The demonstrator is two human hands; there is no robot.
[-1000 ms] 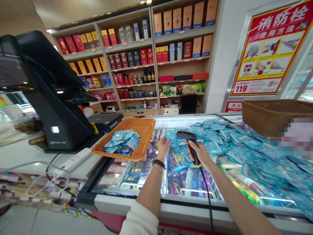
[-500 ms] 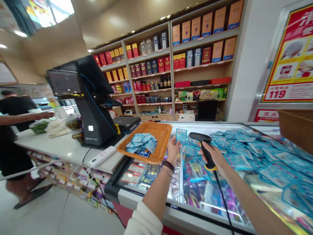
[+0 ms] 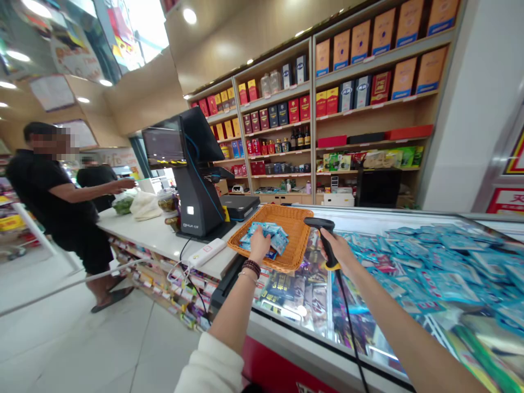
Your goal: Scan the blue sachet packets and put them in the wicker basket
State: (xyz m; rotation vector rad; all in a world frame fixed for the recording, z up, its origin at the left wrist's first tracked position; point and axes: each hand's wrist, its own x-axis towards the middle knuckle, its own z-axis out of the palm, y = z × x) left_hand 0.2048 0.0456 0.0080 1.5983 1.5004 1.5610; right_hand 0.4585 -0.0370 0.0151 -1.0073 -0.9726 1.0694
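Observation:
My left hand point(image 3: 260, 245) is down in the orange wicker basket point(image 3: 301, 234), its fingers bent and closed on a small blue packet in the heap. Several more blue packets point(image 3: 280, 243) lie loosely around the fingertips, and the palm hides part of them. In my right hand point(image 3: 336, 251) is a black handheld barcode scanner point(image 3: 321, 222), gripped by its handle. The scanner's head sits just past the basket's right rim, and its black cable point(image 3: 350, 327) hangs down over the glass counter.
Many blue packets point(image 3: 446, 273) are spread over the glass-topped counter on the right. A point-of-sale terminal point(image 3: 194, 185) and a white power strip point(image 3: 208, 252) stand left of the basket. A person in black point(image 3: 49, 191) reaches across the white counter point(image 3: 123, 229).
My left hand has moved left, from beside the scanner with a blue packet into the basket. My right hand still holds the scanner. The view has swung left, bringing the person further into sight.

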